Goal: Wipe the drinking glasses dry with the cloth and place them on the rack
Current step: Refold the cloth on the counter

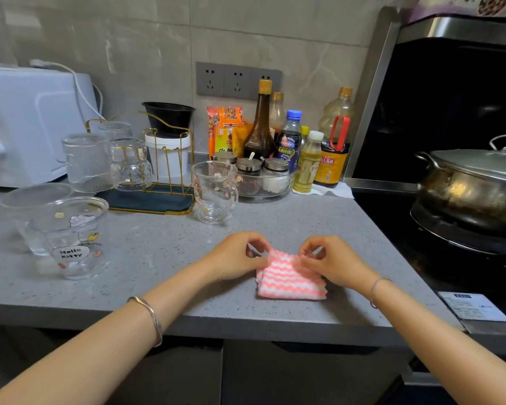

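Note:
A folded pink-and-white striped cloth [290,280] lies on the grey counter near its front edge. My left hand [237,257] pinches the cloth's far left corner and my right hand [332,263] pinches its far right corner. A clear glass mug [215,192] stands upright behind the cloth. At the left stand a printed glass [73,239] and another clear glass [31,213] behind it. The gold wire rack [170,159] on a dark tray holds three upturned glasses, among them a ribbed one [86,162] and a rounded one [130,165].
Sauce bottles [260,124], an oil bottle [307,162] and lidded spice jars in a glass bowl [263,182] crowd the back. A white appliance [27,124] stands far left. At the right, a steel pot [473,188] sits on the black stove. A black bowl [168,116] tops a white tub.

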`<action>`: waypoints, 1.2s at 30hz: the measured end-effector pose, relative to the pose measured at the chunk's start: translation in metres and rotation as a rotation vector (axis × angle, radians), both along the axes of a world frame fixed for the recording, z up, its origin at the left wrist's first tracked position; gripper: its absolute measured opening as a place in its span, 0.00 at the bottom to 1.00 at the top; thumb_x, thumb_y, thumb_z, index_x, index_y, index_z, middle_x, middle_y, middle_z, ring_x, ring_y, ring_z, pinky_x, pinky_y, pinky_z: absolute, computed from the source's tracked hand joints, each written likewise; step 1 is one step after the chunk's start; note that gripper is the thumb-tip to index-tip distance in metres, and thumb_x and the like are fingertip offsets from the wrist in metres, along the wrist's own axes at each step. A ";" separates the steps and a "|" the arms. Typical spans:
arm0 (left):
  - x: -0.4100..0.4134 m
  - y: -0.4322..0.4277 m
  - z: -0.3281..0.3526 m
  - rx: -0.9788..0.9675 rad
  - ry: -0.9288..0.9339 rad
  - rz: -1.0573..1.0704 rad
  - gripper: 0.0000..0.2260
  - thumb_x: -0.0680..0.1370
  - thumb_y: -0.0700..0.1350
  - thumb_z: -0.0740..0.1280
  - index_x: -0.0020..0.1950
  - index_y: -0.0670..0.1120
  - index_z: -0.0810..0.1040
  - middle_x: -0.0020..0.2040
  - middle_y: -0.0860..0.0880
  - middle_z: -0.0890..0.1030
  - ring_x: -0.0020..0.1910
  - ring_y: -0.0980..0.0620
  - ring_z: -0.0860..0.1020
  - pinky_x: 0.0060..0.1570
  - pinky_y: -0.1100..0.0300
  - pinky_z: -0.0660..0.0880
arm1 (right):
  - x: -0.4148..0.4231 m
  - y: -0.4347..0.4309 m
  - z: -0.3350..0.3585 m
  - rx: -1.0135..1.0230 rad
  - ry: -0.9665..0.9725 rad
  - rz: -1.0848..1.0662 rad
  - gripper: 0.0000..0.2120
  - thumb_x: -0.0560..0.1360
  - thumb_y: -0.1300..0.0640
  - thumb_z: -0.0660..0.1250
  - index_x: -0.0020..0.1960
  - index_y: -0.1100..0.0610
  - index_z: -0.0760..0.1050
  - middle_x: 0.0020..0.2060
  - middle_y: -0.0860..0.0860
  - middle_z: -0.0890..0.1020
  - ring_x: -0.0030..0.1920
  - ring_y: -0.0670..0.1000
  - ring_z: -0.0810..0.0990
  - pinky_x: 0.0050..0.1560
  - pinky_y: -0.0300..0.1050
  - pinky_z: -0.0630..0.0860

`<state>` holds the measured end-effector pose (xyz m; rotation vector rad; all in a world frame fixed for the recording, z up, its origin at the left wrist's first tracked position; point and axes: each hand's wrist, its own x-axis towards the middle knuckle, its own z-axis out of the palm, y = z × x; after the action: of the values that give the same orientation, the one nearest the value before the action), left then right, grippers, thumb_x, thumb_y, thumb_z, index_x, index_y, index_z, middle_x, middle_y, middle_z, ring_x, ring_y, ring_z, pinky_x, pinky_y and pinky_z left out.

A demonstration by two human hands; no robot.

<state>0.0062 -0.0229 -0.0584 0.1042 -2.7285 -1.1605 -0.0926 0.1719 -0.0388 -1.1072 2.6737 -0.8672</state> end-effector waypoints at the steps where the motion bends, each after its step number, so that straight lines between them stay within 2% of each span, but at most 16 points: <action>1: 0.002 0.000 0.000 -0.011 0.015 0.018 0.08 0.75 0.47 0.72 0.52 0.54 0.76 0.52 0.52 0.80 0.41 0.57 0.74 0.41 0.68 0.71 | 0.000 0.001 0.001 0.025 0.063 0.005 0.09 0.73 0.56 0.71 0.36 0.46 0.76 0.40 0.46 0.82 0.40 0.46 0.78 0.44 0.40 0.75; 3: 0.005 0.001 0.000 -0.012 0.031 0.030 0.12 0.74 0.49 0.72 0.56 0.52 0.76 0.53 0.52 0.79 0.41 0.58 0.73 0.40 0.68 0.70 | 0.001 0.003 0.004 -0.011 0.105 0.048 0.09 0.74 0.57 0.70 0.37 0.47 0.77 0.40 0.45 0.82 0.43 0.44 0.78 0.48 0.37 0.72; 5: 0.006 0.005 0.003 0.040 0.010 0.025 0.14 0.75 0.52 0.71 0.59 0.52 0.76 0.54 0.53 0.78 0.41 0.60 0.72 0.41 0.68 0.69 | 0.002 0.005 0.008 -0.126 0.051 0.123 0.06 0.75 0.58 0.69 0.40 0.51 0.78 0.39 0.47 0.83 0.41 0.44 0.79 0.49 0.35 0.72; 8: 0.007 0.011 0.009 0.163 0.007 0.036 0.09 0.75 0.53 0.70 0.52 0.53 0.77 0.51 0.55 0.78 0.43 0.59 0.73 0.44 0.65 0.70 | 0.008 0.007 0.018 -0.346 -0.259 0.243 0.02 0.76 0.61 0.67 0.44 0.58 0.76 0.37 0.50 0.81 0.38 0.43 0.79 0.42 0.33 0.74; 10: 0.008 0.016 0.014 0.320 0.005 0.006 0.05 0.75 0.49 0.71 0.47 0.50 0.77 0.45 0.54 0.80 0.43 0.56 0.76 0.46 0.64 0.72 | 0.010 0.009 0.020 -0.410 -0.390 0.252 0.02 0.77 0.59 0.65 0.45 0.56 0.75 0.36 0.48 0.80 0.37 0.42 0.78 0.38 0.32 0.72; 13: 0.012 0.018 0.019 0.579 -0.078 -0.071 0.10 0.76 0.43 0.71 0.48 0.47 0.69 0.43 0.47 0.80 0.42 0.50 0.77 0.44 0.59 0.74 | 0.009 0.011 0.018 -0.455 -0.571 0.244 0.03 0.76 0.54 0.64 0.45 0.53 0.73 0.37 0.48 0.78 0.34 0.44 0.76 0.32 0.36 0.71; 15: 0.017 0.020 0.023 0.622 -0.150 -0.086 0.16 0.74 0.43 0.73 0.53 0.47 0.66 0.46 0.48 0.80 0.45 0.48 0.78 0.48 0.52 0.77 | 0.009 0.011 0.017 -0.477 -0.664 0.254 0.06 0.74 0.51 0.64 0.46 0.52 0.72 0.36 0.49 0.77 0.32 0.46 0.74 0.29 0.37 0.70; 17: 0.020 0.021 0.026 0.574 -0.149 -0.073 0.18 0.74 0.40 0.72 0.58 0.47 0.67 0.48 0.51 0.80 0.45 0.49 0.80 0.52 0.52 0.78 | 0.010 0.010 0.017 -0.431 -0.680 0.263 0.08 0.72 0.49 0.66 0.47 0.52 0.73 0.36 0.49 0.78 0.32 0.46 0.75 0.30 0.37 0.69; 21: 0.022 0.020 0.029 0.376 -0.036 -0.033 0.16 0.75 0.36 0.70 0.59 0.49 0.74 0.49 0.52 0.75 0.40 0.58 0.78 0.38 0.71 0.76 | 0.009 0.008 0.017 -0.298 -0.594 0.269 0.09 0.72 0.55 0.71 0.50 0.56 0.76 0.43 0.52 0.84 0.40 0.47 0.81 0.36 0.36 0.74; 23: 0.023 0.019 0.028 0.381 -0.036 -0.048 0.16 0.75 0.32 0.69 0.57 0.50 0.76 0.49 0.51 0.74 0.36 0.58 0.77 0.38 0.72 0.75 | 0.007 0.009 0.017 -0.247 -0.507 0.286 0.07 0.71 0.56 0.72 0.47 0.57 0.78 0.45 0.53 0.83 0.44 0.48 0.81 0.45 0.38 0.77; 25: 0.024 0.018 0.027 0.415 -0.038 -0.075 0.18 0.75 0.30 0.68 0.57 0.51 0.76 0.47 0.52 0.73 0.37 0.53 0.75 0.40 0.68 0.74 | 0.006 0.010 0.017 -0.148 -0.354 0.302 0.05 0.71 0.52 0.72 0.42 0.53 0.79 0.52 0.48 0.81 0.52 0.46 0.79 0.54 0.39 0.74; 27: 0.025 0.018 0.026 0.449 -0.025 -0.103 0.20 0.75 0.29 0.67 0.56 0.54 0.76 0.47 0.52 0.74 0.40 0.51 0.75 0.42 0.67 0.73 | 0.006 0.008 0.019 -0.091 -0.314 0.343 0.05 0.74 0.53 0.70 0.40 0.50 0.77 0.58 0.42 0.78 0.58 0.40 0.76 0.56 0.35 0.71; 29: 0.025 0.018 0.025 0.510 -0.019 -0.121 0.22 0.74 0.28 0.67 0.57 0.54 0.76 0.48 0.51 0.74 0.42 0.50 0.76 0.45 0.65 0.73 | 0.007 0.008 0.019 -0.116 -0.442 0.406 0.06 0.76 0.58 0.68 0.40 0.54 0.74 0.48 0.44 0.80 0.50 0.41 0.79 0.50 0.33 0.71; 31: 0.024 0.017 0.024 0.563 -0.016 -0.110 0.22 0.74 0.28 0.66 0.58 0.53 0.76 0.50 0.49 0.75 0.44 0.51 0.76 0.48 0.62 0.74 | 0.007 0.009 0.021 -0.172 -0.536 0.431 0.08 0.76 0.62 0.67 0.40 0.57 0.71 0.35 0.46 0.76 0.37 0.42 0.75 0.42 0.32 0.70; 34: 0.024 0.016 0.022 0.522 -0.011 -0.039 0.20 0.75 0.30 0.67 0.58 0.52 0.75 0.51 0.50 0.77 0.45 0.56 0.77 0.43 0.68 0.75 | 0.006 0.009 0.021 -0.224 -0.578 0.386 0.07 0.74 0.61 0.68 0.44 0.58 0.70 0.34 0.48 0.76 0.37 0.42 0.77 0.41 0.32 0.71; 36: 0.023 0.017 0.019 0.512 -0.005 0.030 0.18 0.75 0.32 0.68 0.58 0.52 0.74 0.53 0.50 0.77 0.46 0.56 0.78 0.42 0.69 0.75 | 0.005 0.008 0.019 -0.163 -0.587 0.350 0.11 0.72 0.55 0.71 0.50 0.58 0.72 0.36 0.48 0.79 0.39 0.42 0.78 0.43 0.32 0.71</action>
<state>0.0294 -0.0064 -0.0397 0.2108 -2.3564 -1.8180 -0.0873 0.1800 -0.0200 -1.0911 1.8994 -1.1364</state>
